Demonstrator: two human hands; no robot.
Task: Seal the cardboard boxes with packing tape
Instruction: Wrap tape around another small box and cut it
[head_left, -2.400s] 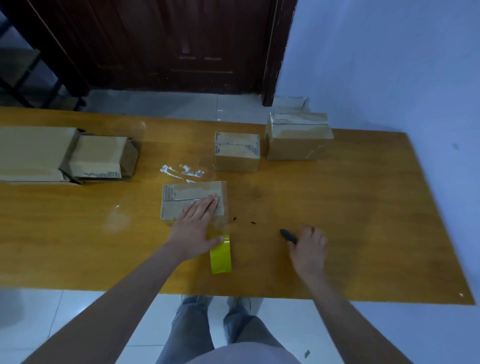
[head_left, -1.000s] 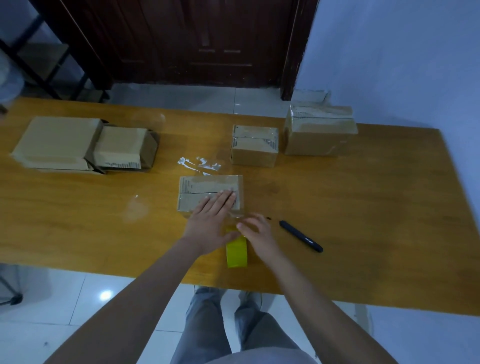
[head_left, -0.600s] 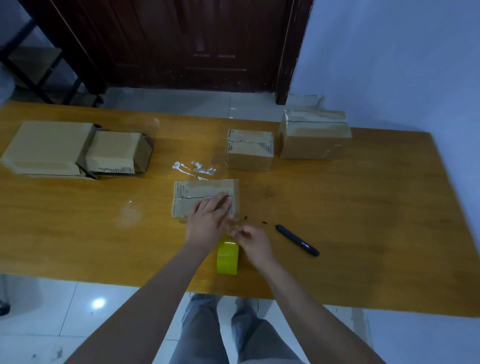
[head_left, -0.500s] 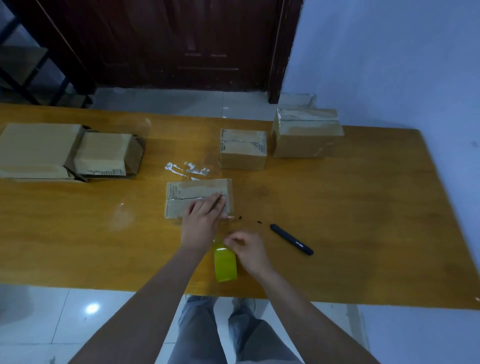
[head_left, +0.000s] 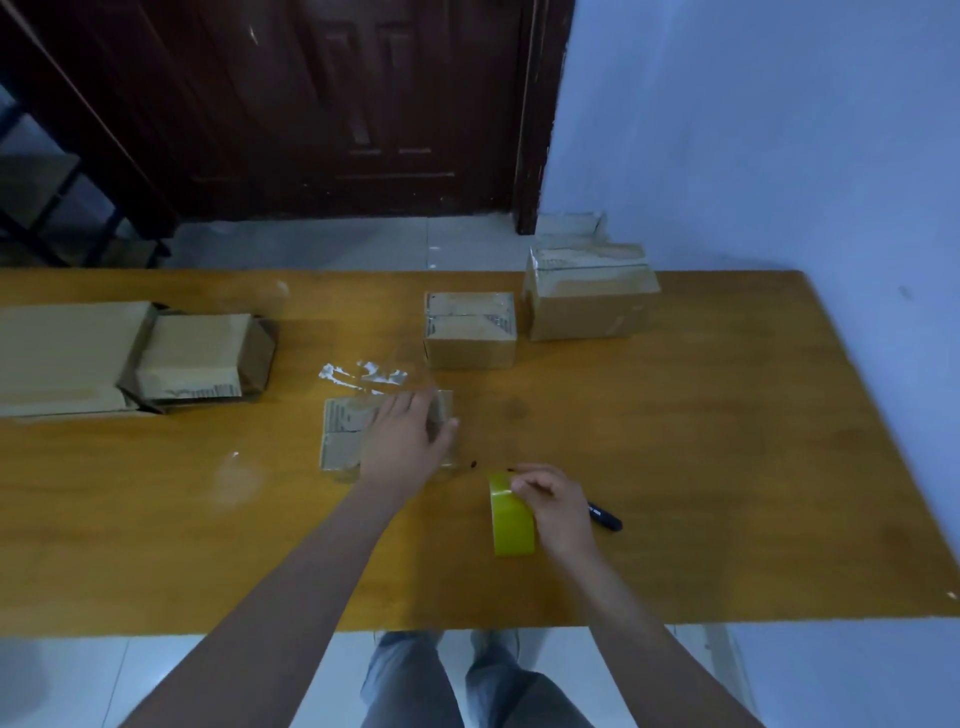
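Head view: left hand (head_left: 402, 441) flat, fingers straight, pressing small box (head_left: 340, 436) mid-worktop; right hand (head_left: 553, 501) curled around yellow tape roll (head_left: 511, 519) just beside. Smoothing step, probably; next, cutting tape free.

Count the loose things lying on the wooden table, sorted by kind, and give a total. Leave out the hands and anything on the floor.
Cardboard boxes: 5, at and
Yellow tape rolls: 1
Dark pens: 1
Total: 7
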